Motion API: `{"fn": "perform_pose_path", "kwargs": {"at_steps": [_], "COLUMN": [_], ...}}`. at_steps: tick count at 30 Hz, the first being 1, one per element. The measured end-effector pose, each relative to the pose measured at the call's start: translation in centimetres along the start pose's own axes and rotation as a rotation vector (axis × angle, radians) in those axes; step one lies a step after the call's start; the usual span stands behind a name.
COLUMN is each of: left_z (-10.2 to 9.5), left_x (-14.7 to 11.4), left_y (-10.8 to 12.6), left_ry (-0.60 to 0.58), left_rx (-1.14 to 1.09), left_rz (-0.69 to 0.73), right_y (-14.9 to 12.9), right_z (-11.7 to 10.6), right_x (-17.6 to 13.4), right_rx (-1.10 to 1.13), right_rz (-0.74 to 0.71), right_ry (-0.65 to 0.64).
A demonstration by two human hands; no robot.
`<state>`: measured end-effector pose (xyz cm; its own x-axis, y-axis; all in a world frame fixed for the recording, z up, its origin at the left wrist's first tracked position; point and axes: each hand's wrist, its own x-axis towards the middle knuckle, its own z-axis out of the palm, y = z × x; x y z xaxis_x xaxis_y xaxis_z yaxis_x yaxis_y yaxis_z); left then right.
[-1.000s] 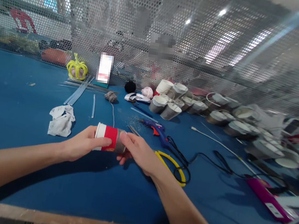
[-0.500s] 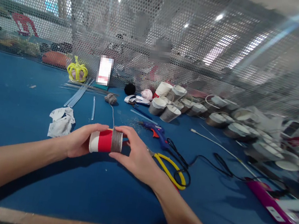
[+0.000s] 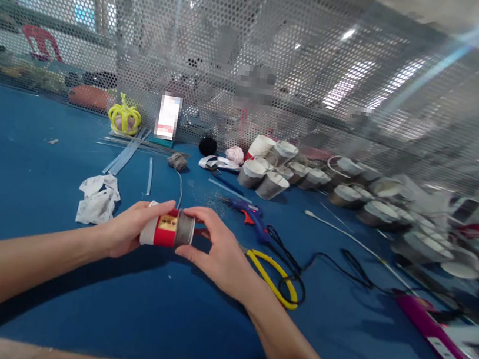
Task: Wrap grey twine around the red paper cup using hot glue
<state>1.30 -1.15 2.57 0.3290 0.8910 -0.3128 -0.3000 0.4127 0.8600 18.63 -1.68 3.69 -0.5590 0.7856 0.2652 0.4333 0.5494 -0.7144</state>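
Observation:
A paper cup [image 3: 164, 237], red and white with a yellow printed patch, lies on its side between my hands above the blue table. Grey yarn [image 3: 185, 230] is wound round its right end. My left hand [image 3: 128, 226] is closed round the white left end. At the yarn-covered end, my right hand [image 3: 215, 253] grips with thumb and fingers. From the cup a grey strand runs up to a small ball of grey yarn [image 3: 176, 161] on the table.
Yellow-handled scissors [image 3: 273, 276] and a blue glue gun [image 3: 248, 209] lie to the right, with black cable. Crumpled white material [image 3: 98, 198] is at left. Several yarn-wrapped cups [image 3: 272, 185] stand at the back right, a purple power strip [image 3: 432, 328] nearer. A perforated metal screen [image 3: 223, 40] rises behind.
The cup has turned about its long axis, bringing the yellow printed patch into view. Both hands still hold it in nearly the same place.

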Motion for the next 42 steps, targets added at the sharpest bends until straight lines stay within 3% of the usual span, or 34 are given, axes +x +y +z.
{"fn": "perform_pose_path", "kwargs": {"at_steps": [3, 12, 19, 21, 24, 27, 28, 31, 35, 42], "left_z": [0.0, -0.1, 0.1, 0.0, -0.2, -0.5, -0.6, -0.7, -0.8, -1.3], "left_x": [0.0, -0.4, -0.2, -0.1, 0.1, 0.2, 0.3, 0.4, 0.7, 0.9], "left_y": [0.0, -0.7, -0.9, -0.9, -1.0, -0.9, -0.9, -0.9, -1.0, -1.3], "left_ry": [-0.001, -0.143, -0.056, -0.032, -0.022, -0.012, -0.006, 0.01, -0.004, -0.028], "left_rx": [-0.018, 0.291, 0.406, 0.441, 0.502, 0.599, 0.627, 0.676, 0.697, 0.695], "left_rz": [-0.024, 0.161, 0.132, 0.134, 0.15, 0.182, 0.191, 0.201, 0.195, 0.212], "right_y": [0.0, -0.5, -0.9, -0.7, 0.0, 1.8, 2.6, 5.2, 7.0, 8.1], "right_z": [-0.1, 0.1, 0.5, -0.4, -3.5, -7.6, -8.6, -10.1, -8.8, -8.4], "right_x": [0.0, -0.1, 0.1, 0.3, 0.6, 0.8, 0.8, 0.5, -0.4, -0.1], "right_rx": [-0.078, -0.01, 0.09, 0.098, 0.036, -0.367, -0.559, -0.649, -0.636, -0.501], "right_rz": [-0.061, -0.128, -0.032, 0.028, 0.183, 0.41, 0.546, 0.71, 0.778, 0.831], "right_ry": [0.009, -0.02, 0.01, 0.098, 0.313, 0.489, 0.451, 0.334, 0.184, 0.251]}}
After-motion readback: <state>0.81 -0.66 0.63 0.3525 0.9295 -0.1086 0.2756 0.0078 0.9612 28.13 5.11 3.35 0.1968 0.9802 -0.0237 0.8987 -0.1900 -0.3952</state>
